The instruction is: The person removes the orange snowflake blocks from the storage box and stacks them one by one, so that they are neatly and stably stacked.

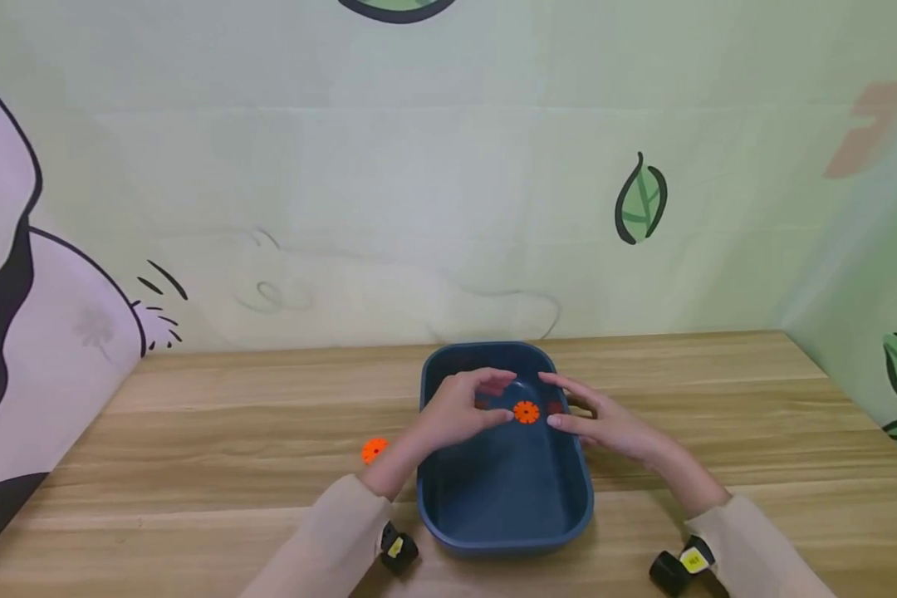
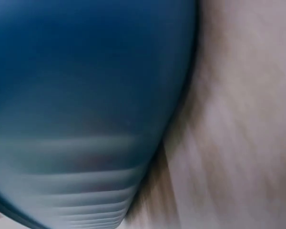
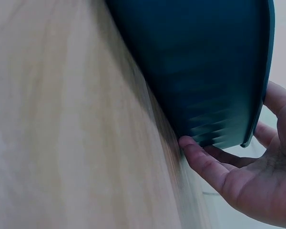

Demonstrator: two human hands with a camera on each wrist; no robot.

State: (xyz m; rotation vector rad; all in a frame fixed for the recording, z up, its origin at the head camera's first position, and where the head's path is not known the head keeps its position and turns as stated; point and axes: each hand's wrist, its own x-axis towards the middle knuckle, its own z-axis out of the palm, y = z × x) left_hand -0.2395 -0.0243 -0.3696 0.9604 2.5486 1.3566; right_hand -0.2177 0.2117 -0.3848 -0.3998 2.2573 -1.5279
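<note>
A deep dark blue basin [image 1: 504, 507] stands on the wooden table. Inside the basin, as the head view shows it, an orange notched disc [image 1: 526, 412] appears between my two hands, close to the left thumb tip. My left hand [image 1: 463, 407] reaches over the left rim, thumb and fingers apart. From the other side my right hand [image 1: 613, 422] straddles the right rim: thumb and index finger extend over the inside, while other fingers lie against the outer wall [image 3: 205, 76]. Another orange disc [image 1: 374, 450] lies on the table beside my left forearm, which partly covers it.
Wood-grain tabletop [image 1: 232, 432] surrounds the basin. Behind it hangs a pale green backdrop [image 1: 419, 208] with printed leaves. Small black cameras, one at the left wrist [image 1: 399, 550] and one at the right [image 1: 680, 566], sit near the beige sleeves [image 1: 329, 531].
</note>
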